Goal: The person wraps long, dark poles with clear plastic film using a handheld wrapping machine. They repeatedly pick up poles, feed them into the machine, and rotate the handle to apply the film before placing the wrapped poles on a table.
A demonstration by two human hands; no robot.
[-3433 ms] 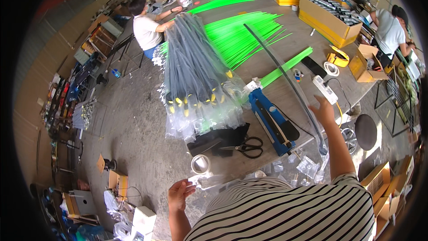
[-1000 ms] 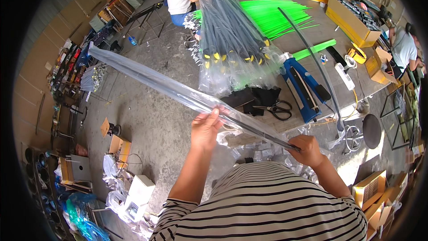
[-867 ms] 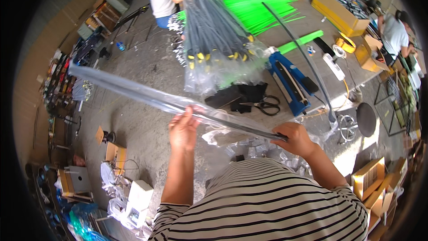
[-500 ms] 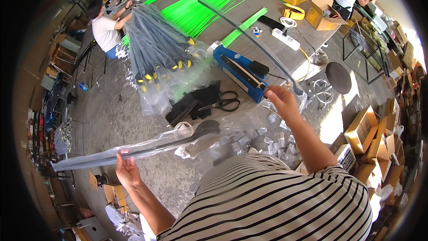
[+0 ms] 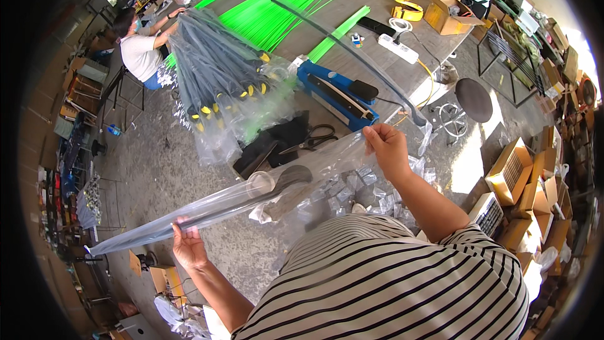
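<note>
A long clear plastic sleeve (image 5: 207, 208) with a dark rod inside ran slantwise from lower left to upper right, above the concrete floor (image 5: 157, 170). The left hand (image 5: 187, 247) gripped it near its lower end; the right hand (image 5: 387, 149) pinched its upper end. Just behind lay black scissors (image 5: 311, 139) and a blue heat sealer (image 5: 336, 93) on the table edge, beside a bundle of bagged grey rods (image 5: 217, 82). Green strips (image 5: 270, 12) lay farther back.
</note>
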